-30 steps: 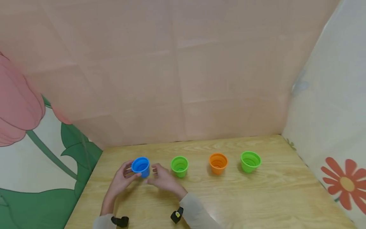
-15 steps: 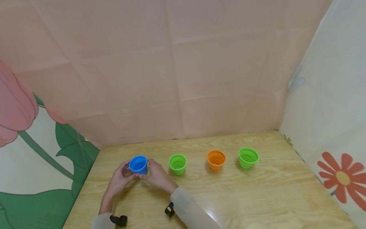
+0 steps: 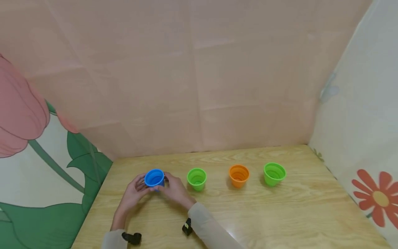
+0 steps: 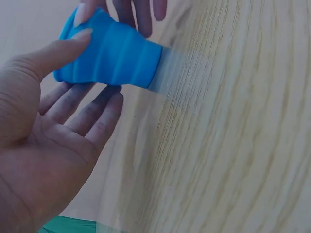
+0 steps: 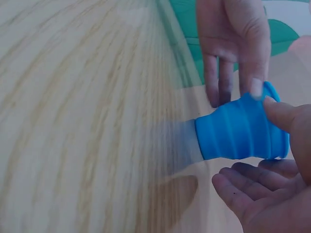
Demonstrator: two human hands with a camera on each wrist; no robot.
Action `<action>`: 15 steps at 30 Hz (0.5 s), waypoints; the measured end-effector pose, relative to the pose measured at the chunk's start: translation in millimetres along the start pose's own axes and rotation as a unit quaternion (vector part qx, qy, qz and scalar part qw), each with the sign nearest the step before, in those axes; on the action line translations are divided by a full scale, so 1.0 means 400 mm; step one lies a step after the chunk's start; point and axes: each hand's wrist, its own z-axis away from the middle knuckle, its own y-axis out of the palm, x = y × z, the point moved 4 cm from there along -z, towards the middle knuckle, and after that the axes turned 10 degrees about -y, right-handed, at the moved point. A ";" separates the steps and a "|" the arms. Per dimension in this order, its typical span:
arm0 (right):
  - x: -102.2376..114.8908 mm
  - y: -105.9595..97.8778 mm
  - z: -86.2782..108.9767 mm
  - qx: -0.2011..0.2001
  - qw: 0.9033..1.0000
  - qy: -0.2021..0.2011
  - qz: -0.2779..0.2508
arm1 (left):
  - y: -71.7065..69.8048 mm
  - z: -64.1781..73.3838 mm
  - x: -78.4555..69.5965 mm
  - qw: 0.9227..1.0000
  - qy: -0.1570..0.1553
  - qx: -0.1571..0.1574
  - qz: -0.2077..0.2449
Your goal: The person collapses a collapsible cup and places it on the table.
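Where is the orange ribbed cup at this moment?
In the head view, the orange cup stands right of centre on the wood-grain table, between the left green ribbed cup and the right green cup.

A pale pink wall (image 3: pixel 155 86) backs a wood-grained table (image 3: pixel 295 214).

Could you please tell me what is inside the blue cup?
The blue cup shows only its ringed inside; I see no contents. The near inner wall is hidden behind the cup's own front.

Left hand (image 3: pixel 134 193) and right hand (image 3: pixel 175 189) grip from 2 sides

The left forearm (image 3: pixel 119 218) reaches nearly straight forward; the right forearm (image 3: pixel 209 224) slants leftward. The 2 thumbs (image 4: pixel 60 54) point inward, tips close together, fingers (image 4: pixel 108 115) bent.
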 end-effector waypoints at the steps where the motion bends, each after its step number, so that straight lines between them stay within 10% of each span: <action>1: 0.001 -0.001 -0.001 -0.002 1.000 -0.003 -0.005 | -0.001 0.000 0.000 1.000 0.001 0.001 0.000; 15: 0.036 -0.016 0.021 0.001 1.000 -0.005 -0.006 | 0.000 0.023 -0.011 1.000 0.014 0.013 0.011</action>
